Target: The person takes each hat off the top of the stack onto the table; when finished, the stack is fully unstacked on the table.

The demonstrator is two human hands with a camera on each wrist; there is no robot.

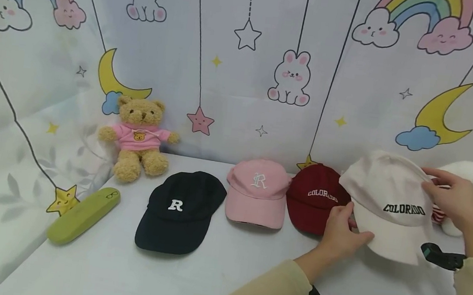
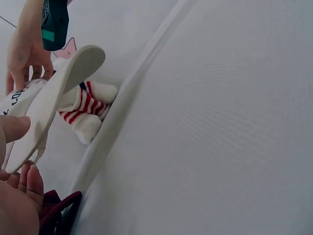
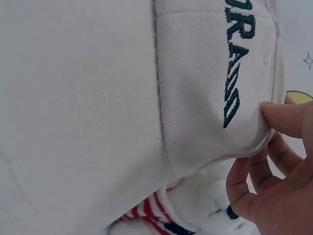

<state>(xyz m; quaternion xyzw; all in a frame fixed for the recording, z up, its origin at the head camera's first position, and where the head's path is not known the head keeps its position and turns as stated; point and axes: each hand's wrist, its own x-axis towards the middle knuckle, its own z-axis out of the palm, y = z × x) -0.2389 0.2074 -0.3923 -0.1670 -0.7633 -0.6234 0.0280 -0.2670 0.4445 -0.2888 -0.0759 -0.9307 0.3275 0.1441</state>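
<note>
A white baseball cap (image 1: 392, 192) with dark COLORADO lettering is held up at the right, its brim low and toward me. My left hand (image 1: 342, 233) pinches the brim's left edge; in the left wrist view the thumb lies on one face and the fingers on the other. With thumb and fingers, my right hand (image 1: 456, 199) grips the right side of the crown, and the right wrist view shows the cap's edge (image 3: 271, 117) between them. Just left of it sits a dark red cap (image 1: 315, 199), partly covered by my left hand.
A pink cap (image 1: 256, 193) and a black cap (image 1: 182, 214) lie farther left in the row. At the left are a teddy bear (image 1: 140, 137) and a green glasses case (image 1: 84, 215). Behind the white cap, a white plush toy (image 1: 470, 169) is partly hidden.
</note>
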